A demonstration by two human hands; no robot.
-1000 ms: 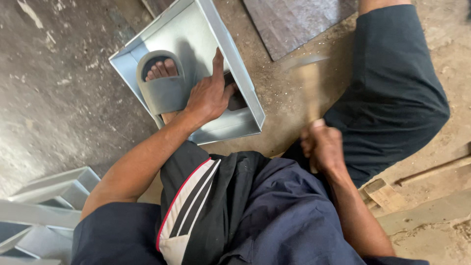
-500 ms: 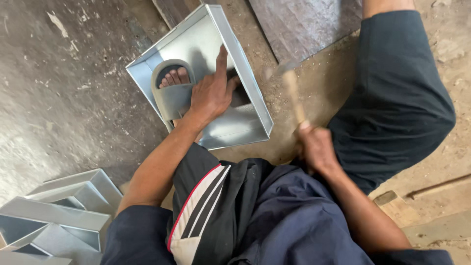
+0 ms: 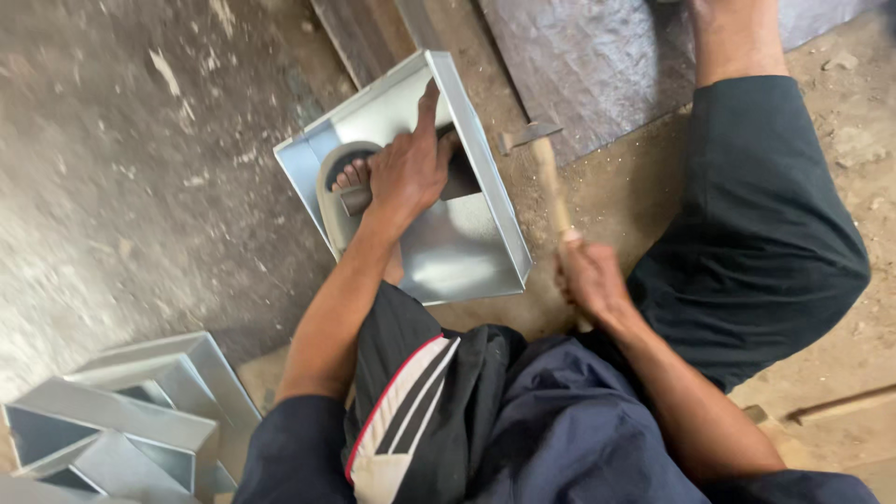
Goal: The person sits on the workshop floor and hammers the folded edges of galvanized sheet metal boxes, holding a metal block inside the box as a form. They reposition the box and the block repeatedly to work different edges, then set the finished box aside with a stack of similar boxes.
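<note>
Stack of folded metal pieces (image 3: 121, 420) sits well left of and nearer the person than the sheet-metal tray (image 3: 467, 252). Tray looks thin, light, stiff, w/ sharp edges; it lies on the floor, pinned by a sandalled foot (image 3: 345, 182). Left hand (image 3: 408, 173) presses inside, fingers spread, forefinger along the raised wall, poss. over a dark bar. Right of tray, right hand (image 3: 590, 280) has fingers wrapped round the hammer (image 3: 546, 173) handle; bare floor there gives swing room.

The person wears dark navy short sleeves that end above the elbows, leaving both forearms bare down to the left hand (image 3: 408, 173) and the right hand (image 3: 586, 277). Black shorts (image 3: 420, 411) carry white side stripes edged with a thin red line, while dark trousers (image 3: 765, 224) reach the shin. One foot wears a grey slide sandal (image 3: 338, 201), toes showing.
</note>
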